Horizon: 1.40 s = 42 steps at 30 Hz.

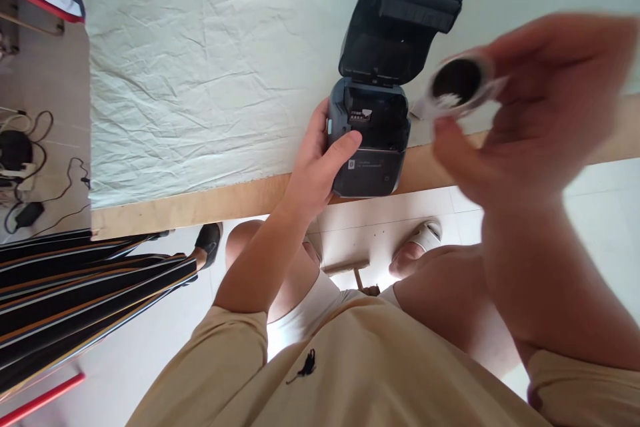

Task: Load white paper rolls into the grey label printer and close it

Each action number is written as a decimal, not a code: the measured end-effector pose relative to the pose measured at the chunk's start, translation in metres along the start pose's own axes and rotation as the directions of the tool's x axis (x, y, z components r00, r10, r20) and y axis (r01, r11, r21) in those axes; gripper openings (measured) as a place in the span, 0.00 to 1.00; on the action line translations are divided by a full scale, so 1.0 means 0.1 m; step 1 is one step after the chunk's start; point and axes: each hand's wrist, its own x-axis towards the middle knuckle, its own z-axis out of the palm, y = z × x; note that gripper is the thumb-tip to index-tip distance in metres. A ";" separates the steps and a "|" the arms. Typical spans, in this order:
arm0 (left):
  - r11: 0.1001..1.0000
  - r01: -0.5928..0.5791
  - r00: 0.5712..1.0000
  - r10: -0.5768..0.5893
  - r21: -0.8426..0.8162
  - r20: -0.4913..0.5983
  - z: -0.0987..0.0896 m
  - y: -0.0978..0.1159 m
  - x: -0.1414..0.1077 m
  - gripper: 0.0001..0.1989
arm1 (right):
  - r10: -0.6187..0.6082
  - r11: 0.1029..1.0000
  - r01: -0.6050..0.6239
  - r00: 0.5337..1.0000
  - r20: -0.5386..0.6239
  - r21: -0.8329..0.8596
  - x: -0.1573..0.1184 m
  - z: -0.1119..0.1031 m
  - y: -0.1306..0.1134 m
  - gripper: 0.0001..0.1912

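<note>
A dark label printer (373, 170) rests at the table's front edge with its lid (400, 23) swung up and its inner bay showing. My left hand (323, 160) grips the printer's left side, the thumb lying over the rim of the bay. To the right of the printer, my right hand (540, 107) holds a small white label roll (430, 105) in the air between thumb and fingers. The roll's dark hollow core faces me. Motion blurs the right hand, and the far side of the roll is hidden.
A pale green cloth (210, 80) covers the wooden table (200, 205). Cables and a black adapter (29, 215) lie on the floor at the left. Another person's striped trouser leg (90, 287) is beside me, below the table's left corner.
</note>
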 end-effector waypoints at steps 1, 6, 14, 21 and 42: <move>1.000 -0.009 1.000 0.009 0.015 0.013 -0.01 0.00 0.00 0.24 | -0.076 0.996 0.077 0.997 0.023 -0.043 -0.01 0.10 -0.12 0.21; 0.998 0.015 1.000 -0.016 0.063 0.011 -0.04 -0.01 0.01 0.26 | -0.184 0.953 0.201 0.979 0.092 -0.225 0.01 0.37 -0.22 0.09; 0.998 0.062 0.998 -0.062 -0.002 0.006 0.01 0.04 -0.01 0.25 | -0.369 0.916 0.351 0.927 -0.066 -0.196 0.07 0.33 -0.25 0.10; 0.990 0.029 0.999 -0.034 0.139 0.034 -0.09 0.01 0.01 0.31 | -0.260 0.965 0.260 0.966 -0.008 0.035 -0.03 0.32 -0.33 0.07; 0.983 0.044 0.999 -0.047 0.177 0.011 -0.09 0.02 -0.01 0.33 | -0.058 0.970 0.094 0.985 -0.165 0.224 0.08 0.18 -0.10 0.20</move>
